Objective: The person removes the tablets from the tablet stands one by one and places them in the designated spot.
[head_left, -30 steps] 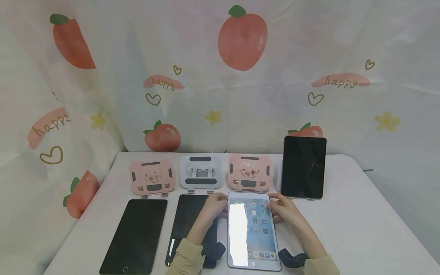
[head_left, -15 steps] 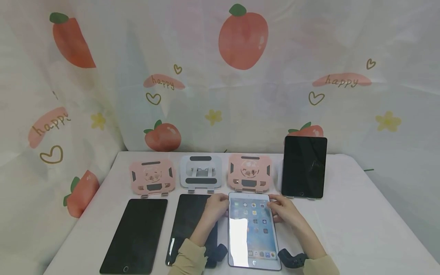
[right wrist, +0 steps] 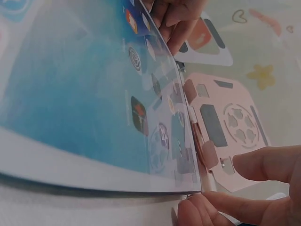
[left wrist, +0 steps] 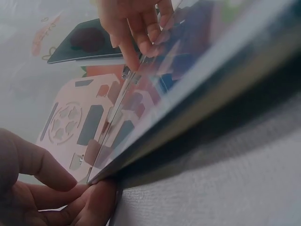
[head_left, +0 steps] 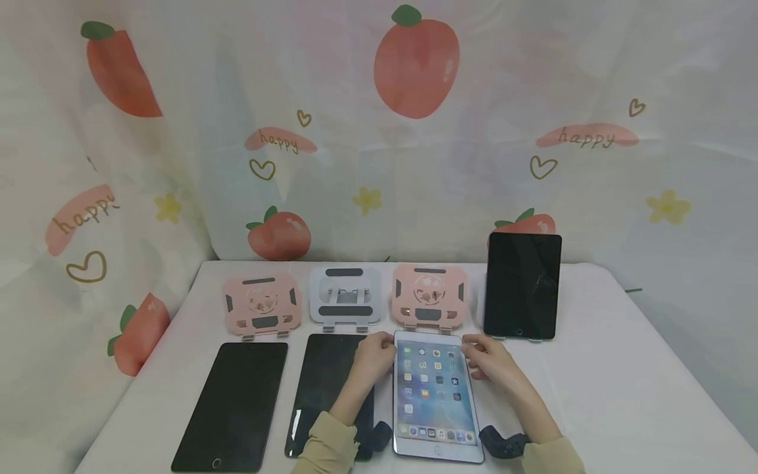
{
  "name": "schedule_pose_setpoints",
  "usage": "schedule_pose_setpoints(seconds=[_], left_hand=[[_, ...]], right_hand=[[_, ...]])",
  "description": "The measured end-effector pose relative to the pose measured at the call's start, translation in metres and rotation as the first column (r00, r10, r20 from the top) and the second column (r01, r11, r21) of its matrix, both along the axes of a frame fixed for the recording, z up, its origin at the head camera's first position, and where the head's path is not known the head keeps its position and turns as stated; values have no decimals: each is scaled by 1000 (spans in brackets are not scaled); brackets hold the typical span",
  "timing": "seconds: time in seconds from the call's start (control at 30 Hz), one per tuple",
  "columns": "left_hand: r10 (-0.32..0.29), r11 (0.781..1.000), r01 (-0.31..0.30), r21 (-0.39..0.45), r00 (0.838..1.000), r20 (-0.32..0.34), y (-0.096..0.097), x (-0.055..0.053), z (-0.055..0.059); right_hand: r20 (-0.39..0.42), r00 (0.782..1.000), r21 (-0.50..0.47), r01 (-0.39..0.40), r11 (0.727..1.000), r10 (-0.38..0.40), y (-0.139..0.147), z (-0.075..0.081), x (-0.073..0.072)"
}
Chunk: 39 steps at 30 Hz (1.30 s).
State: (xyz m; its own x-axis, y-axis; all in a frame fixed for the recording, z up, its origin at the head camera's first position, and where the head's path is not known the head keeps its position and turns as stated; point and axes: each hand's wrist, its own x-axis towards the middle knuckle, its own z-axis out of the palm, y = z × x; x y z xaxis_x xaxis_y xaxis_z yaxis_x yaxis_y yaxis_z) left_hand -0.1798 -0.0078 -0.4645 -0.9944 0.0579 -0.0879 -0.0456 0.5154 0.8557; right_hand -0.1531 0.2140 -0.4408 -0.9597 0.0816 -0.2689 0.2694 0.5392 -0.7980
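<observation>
A white-bordered tablet (head_left: 438, 395) with a lit screen of app icons lies between both hands in the head view. My left hand (head_left: 373, 361) holds its far left corner; in the left wrist view the fingers (left wrist: 99, 202) are bent at that corner. At the far right corner is my right hand (head_left: 491, 361). Its fingers (right wrist: 195, 207) curl at the corner in the right wrist view, while the thumb (right wrist: 263, 162) stands off the screen. A pink stand (head_left: 429, 296) with a ball-shaped cutout is just beyond the tablet.
Two dark tablets (head_left: 233, 405) lie to the left, one partly under the left forearm. Behind them stand another pink stand (head_left: 262, 304) and a white-grey stand (head_left: 345, 296). A black tablet (head_left: 524, 286) stands upright at the right. A printed cloth (head_left: 414, 164) hangs behind the table.
The bright glare on the lit screen has shrunk and vanished, so the tablet's tilt has changed slightly. Both hands have stayed at its far corners.
</observation>
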Motion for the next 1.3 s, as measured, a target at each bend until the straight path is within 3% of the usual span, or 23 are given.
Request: schedule_pose_setpoints(seconds=[0.3, 0.7, 1.1, 1.3], left_hand=[[-12, 999, 10, -41, 998, -56, -1, -1, 3], [-52, 999, 52, -6, 999, 9, -6, -1, 8], [-58, 998, 58, 14, 998, -6, -3, -2, 9], [-129, 991, 129, 30, 991, -27, 5, 2, 10]], right_hand=[[9, 1000, -7, 14, 1000, -14, -1, 0, -4], [16, 1000, -8, 4, 1000, -4, 1, 1, -4], [-16, 999, -55, -43, 998, 42, 8, 5, -3], [-39, 999, -63, -41, 997, 38, 13, 3, -3]])
